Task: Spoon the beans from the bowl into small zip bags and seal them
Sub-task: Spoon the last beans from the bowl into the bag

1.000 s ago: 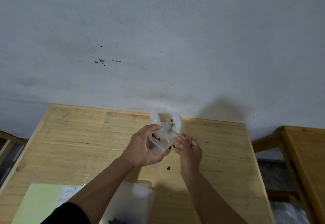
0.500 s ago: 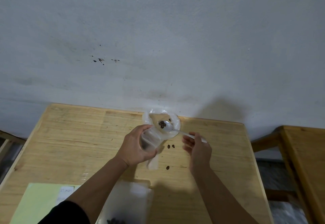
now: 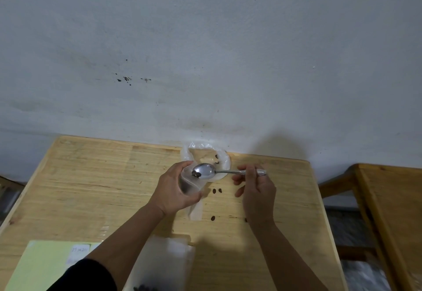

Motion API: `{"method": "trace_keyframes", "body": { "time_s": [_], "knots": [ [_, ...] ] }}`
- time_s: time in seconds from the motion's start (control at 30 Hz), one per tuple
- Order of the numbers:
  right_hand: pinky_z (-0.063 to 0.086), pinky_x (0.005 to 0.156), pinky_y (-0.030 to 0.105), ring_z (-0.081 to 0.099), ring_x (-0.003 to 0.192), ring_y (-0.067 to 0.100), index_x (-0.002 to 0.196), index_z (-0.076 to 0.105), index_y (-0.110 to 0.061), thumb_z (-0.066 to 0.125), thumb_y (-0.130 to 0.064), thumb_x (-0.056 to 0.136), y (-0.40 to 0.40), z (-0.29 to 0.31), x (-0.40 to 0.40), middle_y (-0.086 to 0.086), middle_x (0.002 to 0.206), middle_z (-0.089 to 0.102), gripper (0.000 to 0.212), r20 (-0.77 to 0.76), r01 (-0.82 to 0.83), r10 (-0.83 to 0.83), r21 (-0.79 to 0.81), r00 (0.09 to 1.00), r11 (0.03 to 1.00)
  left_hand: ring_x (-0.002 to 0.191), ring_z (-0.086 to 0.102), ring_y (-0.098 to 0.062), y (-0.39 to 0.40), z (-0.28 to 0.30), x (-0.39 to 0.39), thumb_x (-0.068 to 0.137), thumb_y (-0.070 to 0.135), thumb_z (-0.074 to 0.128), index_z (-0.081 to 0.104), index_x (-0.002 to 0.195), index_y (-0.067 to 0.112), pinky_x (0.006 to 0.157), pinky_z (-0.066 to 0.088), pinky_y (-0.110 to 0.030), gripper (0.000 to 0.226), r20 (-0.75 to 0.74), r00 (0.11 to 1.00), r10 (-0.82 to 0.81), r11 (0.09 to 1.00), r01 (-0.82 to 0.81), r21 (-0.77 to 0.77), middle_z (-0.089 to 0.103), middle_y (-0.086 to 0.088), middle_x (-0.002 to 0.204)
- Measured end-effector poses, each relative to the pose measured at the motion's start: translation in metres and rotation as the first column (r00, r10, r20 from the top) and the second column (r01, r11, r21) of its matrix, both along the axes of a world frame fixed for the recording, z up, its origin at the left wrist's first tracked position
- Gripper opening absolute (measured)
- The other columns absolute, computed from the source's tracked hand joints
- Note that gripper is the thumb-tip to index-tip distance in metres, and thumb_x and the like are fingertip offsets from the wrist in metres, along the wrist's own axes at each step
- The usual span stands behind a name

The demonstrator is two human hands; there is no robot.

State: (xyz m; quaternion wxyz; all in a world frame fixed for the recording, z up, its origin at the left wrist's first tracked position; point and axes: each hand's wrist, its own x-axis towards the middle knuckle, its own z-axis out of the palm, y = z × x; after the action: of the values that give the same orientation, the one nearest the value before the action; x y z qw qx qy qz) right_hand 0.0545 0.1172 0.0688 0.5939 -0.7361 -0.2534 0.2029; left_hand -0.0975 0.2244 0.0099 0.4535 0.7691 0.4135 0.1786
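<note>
The left hand [image 3: 175, 188] wraps a small zip bag [image 3: 190, 184], mouth propped open for the spoon [image 3: 204, 171] — pinched by the right hand [image 3: 255, 188] at 3 o'clock, beans tipping in. The bowl [image 3: 222, 165] sits at 12 o'clock on the desk [image 3: 91, 188]; stray beans [image 3: 217, 190] lie beside.

Pale yellow wooden table [image 3: 91, 188] with fine lengthwise grain. Silver metal spoon [image 3: 205, 171] with a patterned handle, carrying dark brown beans [image 3: 196, 173]. Clear zip bag [image 3: 190, 185]; translucent white bowl [image 3: 222, 167]. Loose dark brown beans [image 3: 217, 190] on the wood. Light green sheet [image 3: 38, 265] bearing a white label [image 3: 78, 253]. Black sleeve [image 3: 91, 277]. Grey-white wall [image 3: 228, 51] with dark specks [image 3: 126, 79].
</note>
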Motion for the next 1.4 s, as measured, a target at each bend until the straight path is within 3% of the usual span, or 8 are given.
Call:
{"method": "trace_keyframes", "body": {
  "time_s": [0.2,0.47,0.63,0.8,0.93,1.1,1.33,1.4],
  "knots": [
    [0.046,0.043,0.026,0.061,0.054,0.011,0.082,0.06,-0.015,0.038,-0.013,0.098,-0.003,-0.019,0.001,0.006,0.066,0.066,0.027,-0.148,0.228,-0.229,-0.026,0.962,0.973,0.11,0.049,-0.008,-0.003,0.0,-0.001,0.047,0.067,0.069,0.044,0.132,0.024,0.095,0.044,-0.024,0.098,0.027,1.0,0.015,1.0,-0.014,-0.026,0.048,0.013,0.119],
    [0.049,0.054,0.017,0.061,0.058,0.012,0.096,0.065,-0.012,0.042,-0.034,0.096,-0.001,-0.036,-0.002,-0.002,0.074,0.066,0.032,0.344,0.09,-0.077,-0.021,0.936,0.996,0.111,0.05,-0.01,-0.002,-0.003,-0.002,0.048,0.065,0.071,0.043,0.133,0.025,0.097,0.047,-0.029,0.098,-0.01,1.0,0.007,0.999,-0.007,-0.033,0.05,0.008,0.124],
    [0.041,0.067,0.012,0.059,0.064,0.014,0.092,0.066,-0.002,0.042,-0.021,0.092,0.003,-0.047,-0.001,0.007,0.075,0.065,0.031,0.661,0.018,0.049,-0.094,0.749,0.995,0.11,0.051,-0.011,-0.002,-0.001,-0.001,0.047,0.065,0.07,0.043,0.132,0.023,0.095,0.045,-0.025,0.099,-0.006,1.0,-0.005,0.999,0.005,-0.035,0.052,0.007,0.123],
    [0.045,0.05,0.019,0.058,0.057,0.016,0.092,0.067,-0.002,0.044,-0.015,0.09,0.007,-0.061,-0.002,0.007,0.069,0.063,0.026,0.775,0.054,0.189,-0.276,0.603,0.96,0.11,0.051,-0.009,-0.002,-0.001,0.001,0.048,0.062,0.07,0.044,0.132,0.023,0.095,0.044,-0.023,0.095,0.0,1.0,-0.02,1.0,0.02,-0.012,0.052,0.008,0.122],
    [0.046,0.045,0.02,0.058,0.055,0.019,0.087,0.066,-0.001,0.042,-0.013,0.089,0.013,-0.06,-0.005,0.007,0.066,0.063,0.027,0.735,0.04,0.215,-0.313,0.643,0.949,0.11,0.05,-0.006,-0.002,0.0,0.001,0.049,0.063,0.069,0.044,0.132,0.025,0.091,0.039,-0.014,0.095,-0.007,1.0,-0.028,1.0,0.028,-0.009,0.051,0.012,0.121],
    [0.037,0.052,0.004,0.061,0.057,0.012,0.093,0.065,-0.007,0.037,-0.026,0.096,0.014,-0.056,0.003,0.004,0.075,0.071,0.034,0.373,0.136,-0.053,-0.2,0.926,0.97,0.11,0.05,-0.007,0.0,-0.002,0.002,0.048,0.065,0.069,0.043,0.133,0.025,0.096,0.044,-0.022,0.097,-0.023,0.999,-0.032,0.999,0.031,-0.011,0.05,0.011,0.123],
    [0.057,0.063,0.034,0.066,0.079,0.007,0.103,0.067,-0.013,0.041,-0.041,0.091,-0.002,-0.067,0.011,-0.005,0.088,0.07,0.04,0.35,-0.019,0.045,-0.078,0.936,0.997,0.111,0.05,-0.007,0.002,-0.003,0.001,0.048,0.067,0.069,0.043,0.133,0.024,0.097,0.044,-0.024,0.099,-0.033,0.999,-0.026,1.0,0.026,-0.011,0.051,0.009,0.125],
    [0.057,0.065,0.031,0.066,0.078,0.008,0.104,0.067,-0.011,0.042,-0.038,0.092,-0.003,-0.068,0.012,-0.001,0.089,0.07,0.039,0.399,-0.039,0.064,-0.07,0.915,0.997,0.111,0.05,-0.007,0.002,-0.003,0.002,0.049,0.067,0.069,0.042,0.134,0.024,0.096,0.044,-0.024,0.099,-0.03,0.999,-0.027,1.0,0.026,-0.012,0.051,0.009,0.125]
  ]
}}
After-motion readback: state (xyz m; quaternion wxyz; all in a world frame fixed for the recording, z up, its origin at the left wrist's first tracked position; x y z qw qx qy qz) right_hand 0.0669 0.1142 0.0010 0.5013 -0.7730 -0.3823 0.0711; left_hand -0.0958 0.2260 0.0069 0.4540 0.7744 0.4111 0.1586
